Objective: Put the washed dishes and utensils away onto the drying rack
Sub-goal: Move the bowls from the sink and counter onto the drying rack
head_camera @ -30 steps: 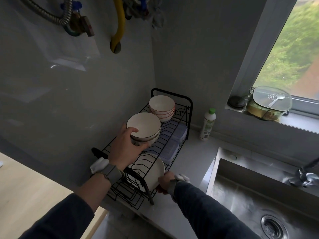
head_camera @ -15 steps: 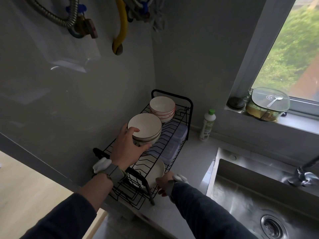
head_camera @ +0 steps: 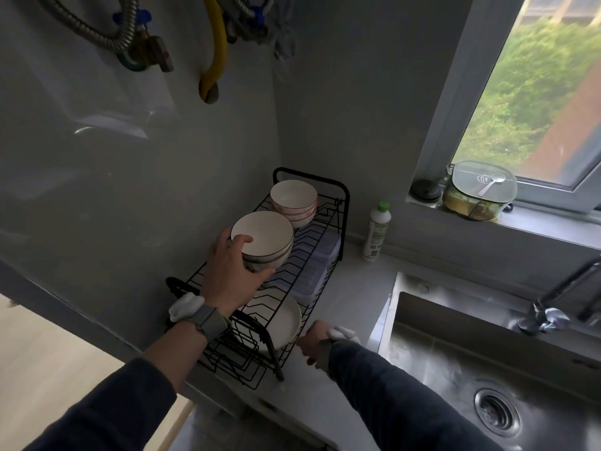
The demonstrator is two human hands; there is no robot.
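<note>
My left hand (head_camera: 231,275) gripping stack of white bowls (head_camera: 265,239) on upper tier of black drying rack (head_camera: 338,203), fingers curling around near side. My right hand (head_camera: 313,340) closing on rim of white plate (head_camera: 276,322), plate standing tilted in lower tier of rack. Second bowl stack (head_camera: 294,200) sitting at far end of rack. Green-capped bottle (head_camera: 377,236) standing on worktop (head_camera: 354,294) just right of rack.

We look from one head-worn wide-angle camera, facing forward and down, close over the drying rack (head_camera: 292,288) in the corner, sink (head_camera: 487,369) at right.
</note>
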